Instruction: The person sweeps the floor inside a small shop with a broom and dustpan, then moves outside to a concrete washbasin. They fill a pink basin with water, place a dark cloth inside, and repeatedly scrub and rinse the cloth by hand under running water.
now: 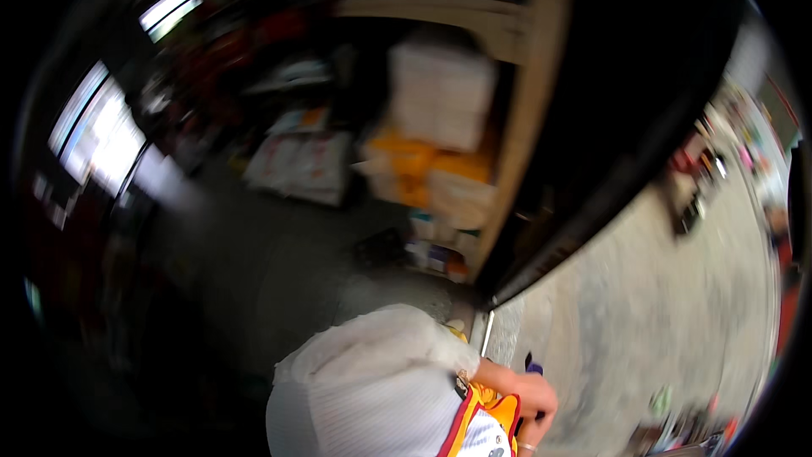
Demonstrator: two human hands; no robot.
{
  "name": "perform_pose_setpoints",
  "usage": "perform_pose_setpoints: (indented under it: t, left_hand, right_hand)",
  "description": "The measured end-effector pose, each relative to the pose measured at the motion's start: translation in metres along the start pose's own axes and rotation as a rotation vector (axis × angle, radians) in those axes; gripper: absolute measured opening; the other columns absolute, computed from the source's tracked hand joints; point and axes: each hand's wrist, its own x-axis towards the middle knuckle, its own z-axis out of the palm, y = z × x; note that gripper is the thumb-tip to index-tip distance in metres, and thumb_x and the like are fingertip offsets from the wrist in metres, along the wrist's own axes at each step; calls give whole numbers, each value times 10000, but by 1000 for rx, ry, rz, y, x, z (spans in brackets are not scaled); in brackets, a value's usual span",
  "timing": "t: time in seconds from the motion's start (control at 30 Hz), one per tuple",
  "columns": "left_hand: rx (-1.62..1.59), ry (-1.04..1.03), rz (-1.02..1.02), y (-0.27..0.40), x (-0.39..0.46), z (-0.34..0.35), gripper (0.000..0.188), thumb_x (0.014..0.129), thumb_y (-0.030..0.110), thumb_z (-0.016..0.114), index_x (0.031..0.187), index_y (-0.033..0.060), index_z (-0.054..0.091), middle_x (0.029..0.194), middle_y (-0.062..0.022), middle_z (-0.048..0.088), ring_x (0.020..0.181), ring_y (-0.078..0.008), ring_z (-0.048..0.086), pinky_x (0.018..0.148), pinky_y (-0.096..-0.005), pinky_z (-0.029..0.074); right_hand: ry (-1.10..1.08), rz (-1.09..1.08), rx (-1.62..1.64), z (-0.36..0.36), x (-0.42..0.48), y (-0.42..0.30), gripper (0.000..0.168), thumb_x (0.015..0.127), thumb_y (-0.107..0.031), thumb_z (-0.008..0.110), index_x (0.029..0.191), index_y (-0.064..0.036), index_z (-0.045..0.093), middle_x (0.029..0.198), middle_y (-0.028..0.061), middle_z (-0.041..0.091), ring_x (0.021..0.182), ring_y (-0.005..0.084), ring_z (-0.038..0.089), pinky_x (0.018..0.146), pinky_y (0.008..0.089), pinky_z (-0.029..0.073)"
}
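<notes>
At the bottom, a white sleeve [380, 355] covers an upper arm that reaches right from my body. A bare forearm [498, 377] comes out of it and leads to what looks like my left hand [538, 392], bent downward and blurred. Below this, a wrist with a pale bangle [525, 446] meets it at the frame's bottom, probably by my right hand [536, 428]. A small dark thing shows between them; whether it is held cannot be told. Yellow cloth with red edging [507, 409] lies against my front, beside the forearm. A purple and dark thing [534, 365] shows just beyond.
A wooden post [533, 95] and dark door edge [571, 235] separate a dim room from a bright concrete floor [609, 330]. Inside are a stacked pale box [441, 95], yellow and white packages [406, 165] and white sacks [301, 165]. Assorted items [685, 435] lie at lower right.
</notes>
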Motion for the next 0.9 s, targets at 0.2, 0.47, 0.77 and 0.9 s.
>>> perform_pose_setpoints:
  t: [0.2, 0.47, 0.77, 0.9]
  left_hand:
    - [-70, 561, -101, -27, -46, -7, 124, 748, 141, 569, 859, 99, 605, 845, -76, 596, 824, -292, 589, 674, -405, 471]
    - [-198, 603, -302, -42, -93, -42, 168, 833, 189, 539, 949, 86, 605, 927, -92, 603, 846, -268, 600, 716, -375, 467]
    - [-663, 510, -660, -83, -127, -73, 198, 880, 86, 557, 1067, 24, 581, 919, -74, 643, 835, -164, 627, 736, -284, 495]
    - [-506, 80, -668, -116, -103, -94, 198, 898, 95, 547, 1076, 12, 576, 940, -75, 625, 856, -121, 605, 744, -254, 479]
  right_hand:
    - [-420, -167, -350, 0, 52, -5, 414, 808, -71, 617, 1198, -29, 485, 772, 41, 568, 703, 148, 509, 652, 308, 421]
    - [-427, -349, -398, -1, 90, -11, 240, 805, -61, 580, 1036, 6, 573, 757, 109, 598, 706, 188, 548, 670, 352, 453]
    - [324, -56, -505, -71, 79, -49, 218, 808, -113, 589, 1014, -43, 608, 817, 184, 640, 741, 296, 636, 682, 346, 482]
    - [689, 259, -435, -117, 36, -54, 200, 834, -98, 599, 1023, -32, 599, 789, 99, 634, 693, 158, 557, 671, 294, 460]
